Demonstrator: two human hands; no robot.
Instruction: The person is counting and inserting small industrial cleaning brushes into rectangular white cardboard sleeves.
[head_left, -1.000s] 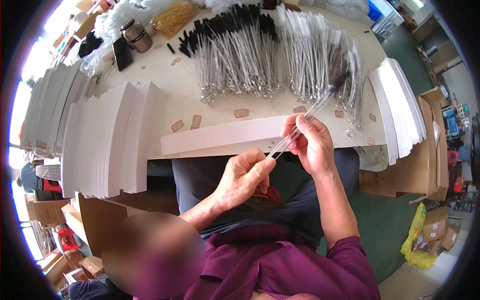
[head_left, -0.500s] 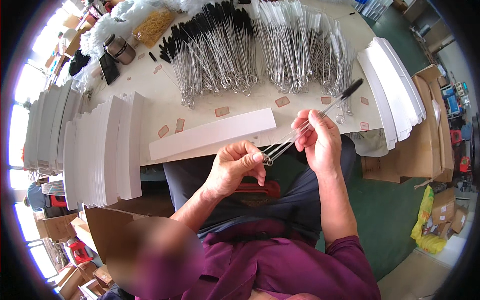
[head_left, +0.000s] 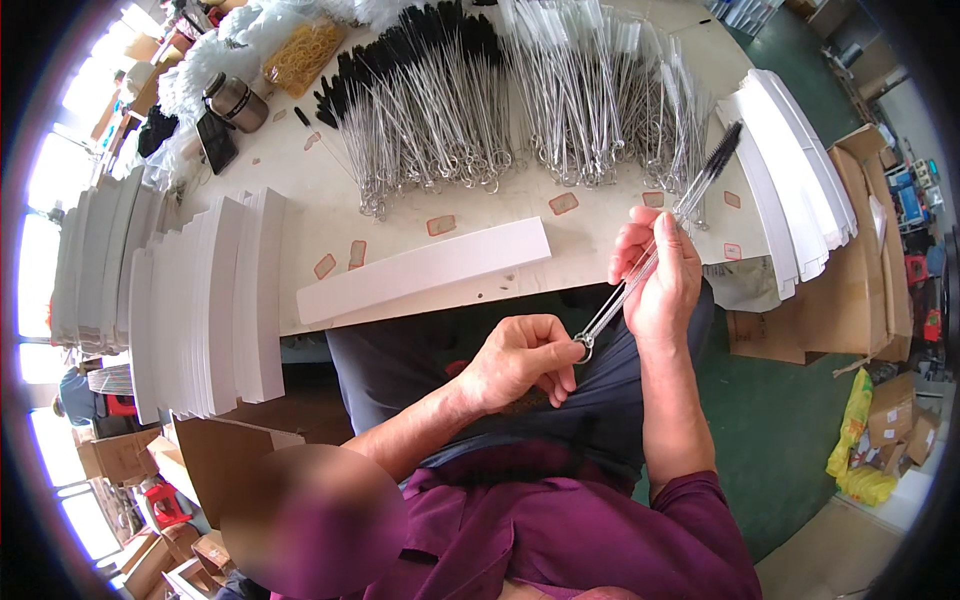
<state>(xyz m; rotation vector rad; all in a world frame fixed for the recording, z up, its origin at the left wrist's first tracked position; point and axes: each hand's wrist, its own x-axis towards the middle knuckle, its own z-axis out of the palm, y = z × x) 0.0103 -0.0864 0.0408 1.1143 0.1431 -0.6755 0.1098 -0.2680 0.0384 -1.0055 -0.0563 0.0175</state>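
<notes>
A small bundle of wire cleaning brushes (head_left: 612, 312) slants up to the right over my lap, between both hands. Black bristles (head_left: 718, 155) top the bundle, and its wire loops are at the lower end. My left hand (head_left: 525, 362) is closed, with thumb and forefinger pinching those loops. Higher up, my right hand (head_left: 660, 275) holds the shafts between thumb and fingers. How many brushes are in the bundle I cannot tell. Beyond my hands, a long white box (head_left: 425, 270) lies along the table's near edge.
Piles of black-tipped brushes (head_left: 430, 110) and white-tipped brushes (head_left: 590, 100) cover the far table (head_left: 400, 215). White boxes are stacked at left (head_left: 205, 300) and right (head_left: 785, 185). A metal flask (head_left: 237, 102), a phone (head_left: 215, 142) and a bag of yellow rubber bands (head_left: 303, 58) lie far left.
Both hands have shifted right with the brushes, my left one also toward me. The bundle now stands steeper, its shafts and loops drawn closer together. The white box has stayed put.
</notes>
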